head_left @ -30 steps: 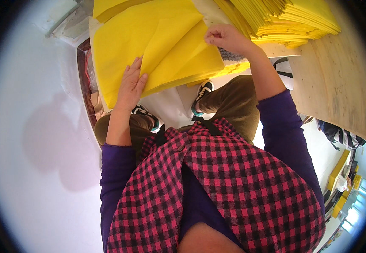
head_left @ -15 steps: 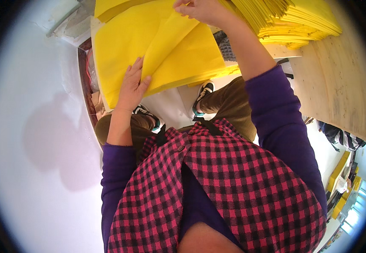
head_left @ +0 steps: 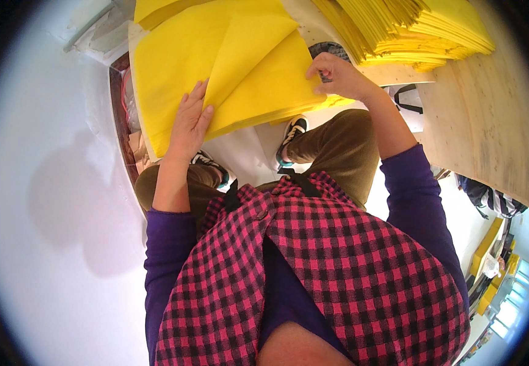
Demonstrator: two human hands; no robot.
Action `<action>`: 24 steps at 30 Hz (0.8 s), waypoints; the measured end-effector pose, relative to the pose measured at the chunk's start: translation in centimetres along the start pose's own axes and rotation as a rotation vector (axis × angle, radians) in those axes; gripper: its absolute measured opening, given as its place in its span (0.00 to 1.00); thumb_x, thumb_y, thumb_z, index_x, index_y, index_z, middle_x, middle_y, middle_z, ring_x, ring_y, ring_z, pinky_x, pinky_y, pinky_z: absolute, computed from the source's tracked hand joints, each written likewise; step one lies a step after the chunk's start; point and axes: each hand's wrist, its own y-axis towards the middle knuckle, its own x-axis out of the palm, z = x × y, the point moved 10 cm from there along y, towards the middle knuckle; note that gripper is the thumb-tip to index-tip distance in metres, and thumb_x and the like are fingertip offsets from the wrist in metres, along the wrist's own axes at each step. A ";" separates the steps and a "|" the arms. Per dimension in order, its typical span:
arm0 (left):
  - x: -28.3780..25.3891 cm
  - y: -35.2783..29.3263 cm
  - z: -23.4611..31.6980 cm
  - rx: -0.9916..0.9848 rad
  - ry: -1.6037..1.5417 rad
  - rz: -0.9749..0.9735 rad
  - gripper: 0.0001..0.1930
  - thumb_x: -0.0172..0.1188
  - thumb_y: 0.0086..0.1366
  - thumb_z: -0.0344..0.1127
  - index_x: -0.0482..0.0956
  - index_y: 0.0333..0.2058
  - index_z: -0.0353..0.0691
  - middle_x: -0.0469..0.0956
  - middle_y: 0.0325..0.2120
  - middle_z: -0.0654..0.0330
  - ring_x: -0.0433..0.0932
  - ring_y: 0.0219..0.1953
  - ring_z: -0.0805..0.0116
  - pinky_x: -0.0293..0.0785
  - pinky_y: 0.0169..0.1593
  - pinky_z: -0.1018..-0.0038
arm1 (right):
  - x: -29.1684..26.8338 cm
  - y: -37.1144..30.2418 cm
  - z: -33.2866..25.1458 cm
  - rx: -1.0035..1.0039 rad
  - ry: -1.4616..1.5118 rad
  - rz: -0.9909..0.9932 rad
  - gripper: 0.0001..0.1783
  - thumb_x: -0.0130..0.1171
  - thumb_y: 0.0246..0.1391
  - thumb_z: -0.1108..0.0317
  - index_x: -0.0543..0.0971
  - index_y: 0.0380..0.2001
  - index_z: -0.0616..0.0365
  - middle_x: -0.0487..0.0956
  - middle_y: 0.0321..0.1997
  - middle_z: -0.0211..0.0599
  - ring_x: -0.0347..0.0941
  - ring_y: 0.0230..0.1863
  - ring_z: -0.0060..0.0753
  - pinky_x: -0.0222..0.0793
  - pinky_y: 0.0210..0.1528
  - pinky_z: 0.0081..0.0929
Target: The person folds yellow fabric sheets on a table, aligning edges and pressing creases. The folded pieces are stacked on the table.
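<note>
At the far left a pale wall [head_left: 45, 201] fills the view, with a dark reddish frame edge [head_left: 118, 122] beside it. Next comes the left hand [head_left: 190, 122], lying flat with fingers spread and straight on the near left part of the yellow sheets [head_left: 173, 67]; its grip is open, palm pressing down, holding nothing. The sheets lie as a loose pile in front of the person, over the knees, and one upper sheet [head_left: 264, 79] is folded at a slant, so that a raised edge runs from the middle of the pile toward the top. Below the pile show brown trousers [head_left: 338, 146] and two dark shoes [head_left: 292, 131] on a white floor [head_left: 246, 152]. Further right, the right hand [head_left: 334, 76] is at the right edge of the folded sheet, fingers curled around that edge with the thumb against it: its grip is closed on the sheet. Beyond it, at upper right, a tall stack of yellow sheets [head_left: 417, 30] rests on a wooden bench [head_left: 490, 116]. A pink and black checked top [head_left: 338, 274] over purple sleeves [head_left: 417, 201] fills the lower part
</note>
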 end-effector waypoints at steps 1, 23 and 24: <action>0.0 0.0 0.1 0.002 -0.003 0.002 0.23 0.47 0.70 0.38 0.62 0.60 0.32 0.58 0.64 0.52 0.53 0.67 0.59 0.41 0.69 0.64 | 0.4 -0.2 0.6 0.034 0.007 -0.015 0.11 0.66 0.39 0.73 0.78 0.30 0.57 0.68 0.35 0.26 0.63 0.34 0.22 0.61 0.39 0.19; -0.1 0.0 -0.1 0.012 -0.004 0.029 0.23 0.46 0.69 0.40 0.64 0.59 0.36 0.61 0.62 0.54 0.55 0.66 0.56 0.44 0.68 0.59 | 0.3 1.8 0.9 0.047 -0.083 -0.058 0.06 0.59 0.51 0.72 0.75 0.28 0.64 0.70 0.28 0.32 0.67 0.31 0.26 0.64 0.35 0.23; -0.1 0.1 -0.1 0.011 -0.003 0.031 0.23 0.46 0.69 0.40 0.64 0.59 0.36 0.61 0.62 0.54 0.55 0.66 0.56 0.44 0.68 0.59 | 0.0 1.9 0.8 0.044 -0.077 -0.054 0.06 0.59 0.51 0.72 0.75 0.28 0.64 0.70 0.28 0.32 0.67 0.31 0.27 0.64 0.35 0.23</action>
